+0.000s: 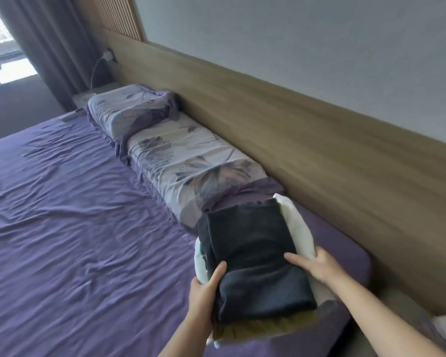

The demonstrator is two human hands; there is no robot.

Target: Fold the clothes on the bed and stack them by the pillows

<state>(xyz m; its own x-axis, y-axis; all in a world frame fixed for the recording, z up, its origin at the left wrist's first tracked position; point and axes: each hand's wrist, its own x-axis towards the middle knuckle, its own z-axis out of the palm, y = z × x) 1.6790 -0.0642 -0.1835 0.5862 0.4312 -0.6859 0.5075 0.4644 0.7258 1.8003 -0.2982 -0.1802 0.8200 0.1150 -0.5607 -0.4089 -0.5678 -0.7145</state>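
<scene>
Both hands clasp the stack of folded clothes from its sides: the left hand cups the near left edge with its thumb on top, the right hand grips the right edge, thumb over the dark top garment. That two-sided hold likely keeps the layers from sliding. The pile sits over the bed corner, just beside the nearer pillow, with a second pillow beyond.

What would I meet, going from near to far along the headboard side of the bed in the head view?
Left hand and right hand → stack of folded clothes → near pillow → far pillow → charger in the wall socket → curtain.
</scene>
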